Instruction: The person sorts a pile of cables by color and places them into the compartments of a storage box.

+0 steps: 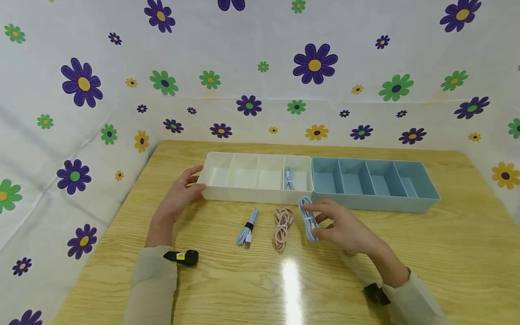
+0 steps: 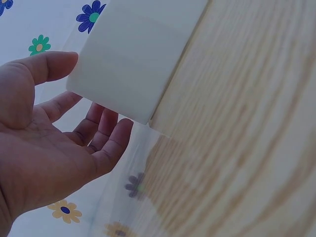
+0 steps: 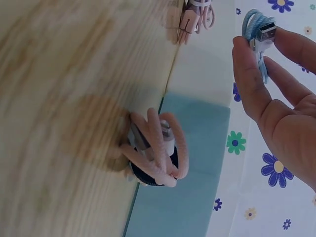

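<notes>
Bare left hand and bare right hand reach forward from beige cloth sleeves.
The left thumb spreads from loosely bent fingers; the right thumb and forefinger pinch, the other fingers apparently bent, though partly hidden.

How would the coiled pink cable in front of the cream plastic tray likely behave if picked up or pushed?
The coiled pink cable would probably lift as one bundle, since a pale tie cinches its middle. Its bent loops suggest ends that could sag. Lying flat and elongated, it seems likelier to slide than roll across the brown wooden table.
</notes>
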`<state>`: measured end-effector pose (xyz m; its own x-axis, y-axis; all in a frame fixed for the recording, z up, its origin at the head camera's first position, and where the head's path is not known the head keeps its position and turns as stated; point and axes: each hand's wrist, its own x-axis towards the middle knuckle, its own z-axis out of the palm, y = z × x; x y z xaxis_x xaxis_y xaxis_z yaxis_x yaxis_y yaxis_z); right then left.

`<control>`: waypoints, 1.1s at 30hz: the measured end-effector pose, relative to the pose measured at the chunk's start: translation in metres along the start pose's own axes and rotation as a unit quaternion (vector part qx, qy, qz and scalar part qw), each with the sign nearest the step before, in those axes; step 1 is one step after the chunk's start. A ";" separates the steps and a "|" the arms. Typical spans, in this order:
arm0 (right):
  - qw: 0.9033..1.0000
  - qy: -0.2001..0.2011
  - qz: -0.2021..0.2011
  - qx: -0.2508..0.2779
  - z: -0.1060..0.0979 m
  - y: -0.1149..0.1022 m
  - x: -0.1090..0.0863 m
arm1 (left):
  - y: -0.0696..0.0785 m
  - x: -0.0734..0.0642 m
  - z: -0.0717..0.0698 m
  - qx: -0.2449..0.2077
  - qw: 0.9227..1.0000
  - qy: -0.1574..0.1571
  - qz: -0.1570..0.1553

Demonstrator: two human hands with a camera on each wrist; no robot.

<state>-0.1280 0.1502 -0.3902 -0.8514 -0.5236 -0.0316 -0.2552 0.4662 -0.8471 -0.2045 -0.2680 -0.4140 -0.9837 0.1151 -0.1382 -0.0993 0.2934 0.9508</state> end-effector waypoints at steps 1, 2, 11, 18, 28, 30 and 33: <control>1.000 0.001 -0.006 0.004 0.000 -0.001 0.001 | 0.000 0.000 -0.001 -0.002 1.000 0.000 0.001; 1.000 0.001 -0.010 0.010 -0.001 -0.002 0.002 | 0.000 -0.001 -0.001 -0.003 1.000 0.000 0.002; 0.997 0.008 -0.033 0.076 -0.002 -0.007 0.011 | 0.000 -0.001 -0.002 -0.009 1.000 -0.006 0.007; 0.997 0.019 -0.013 0.070 -0.002 -0.011 0.018 | -0.001 0.000 -0.003 -0.013 1.000 -0.009 0.006; 0.991 0.019 0.025 0.128 -0.004 -0.010 0.028 | 0.000 0.000 -0.003 -0.008 1.000 -0.003 0.002; 0.987 0.017 0.031 0.154 -0.005 -0.009 0.030 | 0.000 0.000 -0.003 -0.010 1.000 -0.004 0.003; 0.981 0.020 0.040 0.188 -0.006 -0.008 0.033 | -0.001 0.000 -0.003 -0.009 1.000 -0.004 0.003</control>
<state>-0.1570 0.1336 -0.3815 -0.8812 -0.4638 -0.0918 -0.0055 0.2041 -0.9789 -0.2052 -0.2707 -0.4144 -0.9830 0.1253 -0.1343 -0.0955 0.2759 0.9564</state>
